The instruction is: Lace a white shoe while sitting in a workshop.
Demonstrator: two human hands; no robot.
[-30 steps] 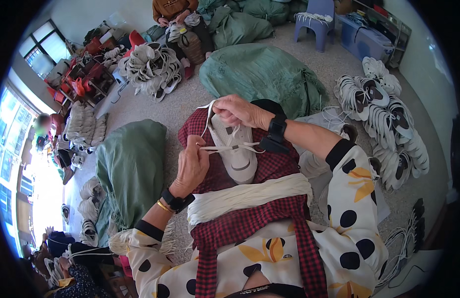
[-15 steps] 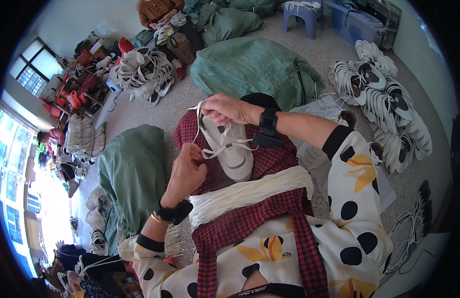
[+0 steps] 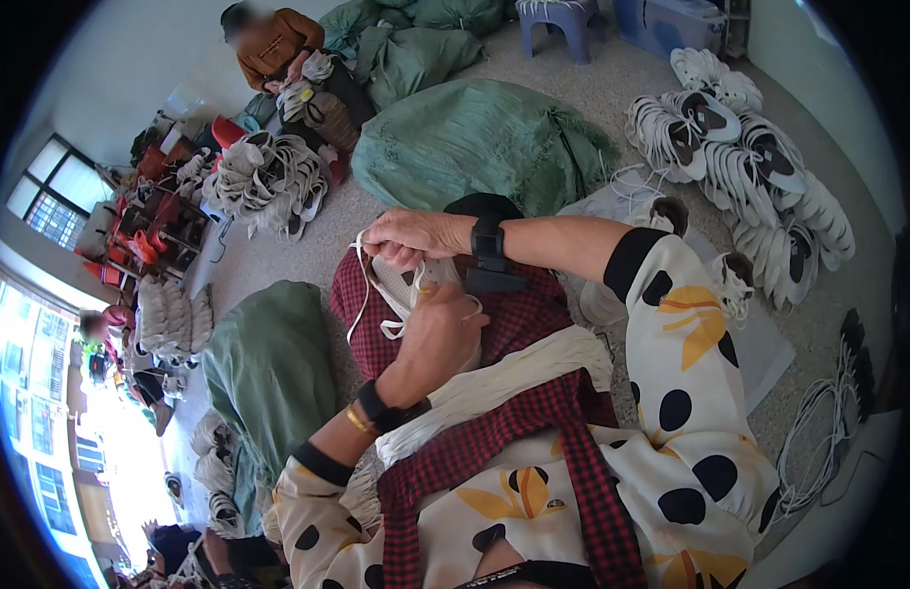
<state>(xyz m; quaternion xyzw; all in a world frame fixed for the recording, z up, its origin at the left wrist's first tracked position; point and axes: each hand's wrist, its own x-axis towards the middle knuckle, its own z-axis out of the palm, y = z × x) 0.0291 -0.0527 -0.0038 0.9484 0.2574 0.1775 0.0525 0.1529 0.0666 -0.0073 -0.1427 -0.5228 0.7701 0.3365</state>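
While my right hand [image 3: 401,242] is closed on the upper end of the white sneaker [image 3: 394,283] near frame centre, my left hand [image 3: 440,336] bends over it, grip hidden; keeping the shoelace [image 3: 359,243] untwisted should help.

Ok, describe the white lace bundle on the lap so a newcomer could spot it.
Start at the red-and-black checked apron. Across it, between the left hand and the wearer's body, lies the white lace bundle. Unlike the white sneaker beyond it, it is a thick band of many strands.
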